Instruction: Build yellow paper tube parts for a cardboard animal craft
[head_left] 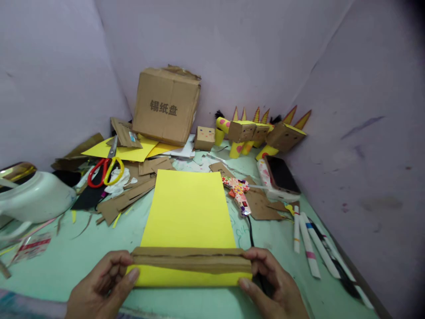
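Note:
A sheet of yellow paper (pixel 189 208) lies on the pale green table, and its near end is folded up over a strip of brown cardboard (pixel 192 261). My left hand (pixel 104 283) pinches the left end of the strip and the paper fold, thumb on the near edge. At the right end my right hand (pixel 272 283) grips the same strip and fold, its thumb also on the yellow edge. Just beyond, to the right of the paper, rests a floral-patterned glue gun (pixel 239 192) with a black cord.
Red-and-yellow scissors (pixel 105 172) lie among cardboard scraps at left, near a white pot-like vessel (pixel 36 195). A cardboard box (pixel 166 106) leans at the back. Several yellow giraffe-like paper figures (pixel 242 132) stand back right. A phone (pixel 282 173) and markers (pixel 309 246) sit at right.

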{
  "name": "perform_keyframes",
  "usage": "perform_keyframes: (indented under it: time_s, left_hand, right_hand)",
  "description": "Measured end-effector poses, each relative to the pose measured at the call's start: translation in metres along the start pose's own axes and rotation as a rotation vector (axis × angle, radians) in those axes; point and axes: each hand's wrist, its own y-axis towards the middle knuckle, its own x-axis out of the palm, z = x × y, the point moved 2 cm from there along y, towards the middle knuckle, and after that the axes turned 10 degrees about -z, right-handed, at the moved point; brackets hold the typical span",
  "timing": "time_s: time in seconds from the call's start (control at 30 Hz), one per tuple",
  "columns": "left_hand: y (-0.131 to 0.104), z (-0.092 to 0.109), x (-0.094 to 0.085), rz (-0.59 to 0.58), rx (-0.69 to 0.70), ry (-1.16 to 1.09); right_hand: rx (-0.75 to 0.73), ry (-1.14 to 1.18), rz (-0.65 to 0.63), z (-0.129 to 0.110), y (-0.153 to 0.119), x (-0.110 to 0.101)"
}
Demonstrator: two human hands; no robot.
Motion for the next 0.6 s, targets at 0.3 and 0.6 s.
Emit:
perform_keyframes:
  time_s: [0.3, 0.6]
  left_hand:
    - [-0.003, 0.003, -0.006, -0.042, 0.025, 0.072]
    - [-0.003, 0.009, -0.005, 0.016, 0.039, 0.007]
  right_hand:
    - [0.011, -0.094, -0.001, 0.003, -0.002, -0.001]
    - [-0.017, 0.007, 0.045, -0.001, 0.000, 0.002]
